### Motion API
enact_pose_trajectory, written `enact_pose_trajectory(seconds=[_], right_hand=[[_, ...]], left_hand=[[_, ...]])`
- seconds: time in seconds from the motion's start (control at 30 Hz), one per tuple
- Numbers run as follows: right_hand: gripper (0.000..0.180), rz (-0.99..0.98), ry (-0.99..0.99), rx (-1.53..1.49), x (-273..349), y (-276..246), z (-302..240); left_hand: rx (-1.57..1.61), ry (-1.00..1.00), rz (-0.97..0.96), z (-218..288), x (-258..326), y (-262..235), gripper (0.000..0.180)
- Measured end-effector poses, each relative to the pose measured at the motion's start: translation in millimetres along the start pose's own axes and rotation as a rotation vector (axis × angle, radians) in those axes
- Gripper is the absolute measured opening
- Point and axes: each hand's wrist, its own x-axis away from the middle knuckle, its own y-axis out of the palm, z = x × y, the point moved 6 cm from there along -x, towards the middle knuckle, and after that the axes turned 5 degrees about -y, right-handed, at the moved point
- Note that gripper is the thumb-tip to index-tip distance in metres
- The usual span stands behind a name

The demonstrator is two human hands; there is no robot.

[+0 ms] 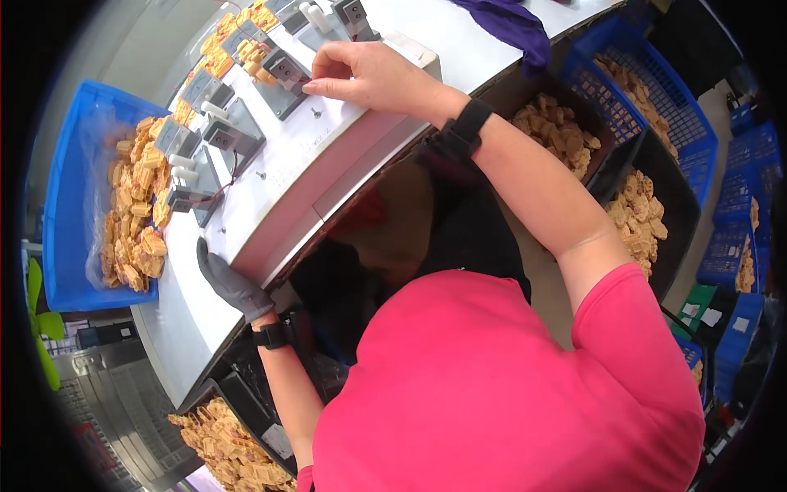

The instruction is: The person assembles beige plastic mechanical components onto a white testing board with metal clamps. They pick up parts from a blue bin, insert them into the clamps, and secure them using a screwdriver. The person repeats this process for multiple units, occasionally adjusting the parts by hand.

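Pink-sleeved shoulders fill the foreground; beyond them the gloved left hand (229,283) lies flat and empty on the desk (188,328), while the bare right hand (365,75) pinches its fingertips narrowly at a grey fixture (288,75). Nearby small yellow parts (135,213) in the blue crate (61,205) look light, rigid, best pinched by their edges.

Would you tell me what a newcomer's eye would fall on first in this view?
Probably the bright pink shirt filling the lower middle, then the bare right hand stretched to the white bench by a row of grey fixtures. At far left, a blue crate holds yellow parts; the gloved left hand rests on the bench edge.
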Motion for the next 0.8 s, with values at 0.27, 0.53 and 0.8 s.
enact_pose_trajectory(seconds=[0.27, 0.53, 0.8], right_hand=[[0.028, -0.044, -0.007, 0.127, 0.0, 3.1, -1.6], [0.03, -0.006, -0.018, 0.146, -0.5, 0.1, 3.3], [0.03, -0.01, -0.011, 0.142, 0.0, 4.2, 3.6]], left_hand=[[-0.075, 0.111, -0.004, 4.7, -0.8, -1.6, 0.051], [-0.049, 0.145, -0.006, 1.0, 0.0, 3.4, 0.052], [-0.023, 0.083, 0.013, 2.2, -0.5, 0.7, 0.051]])
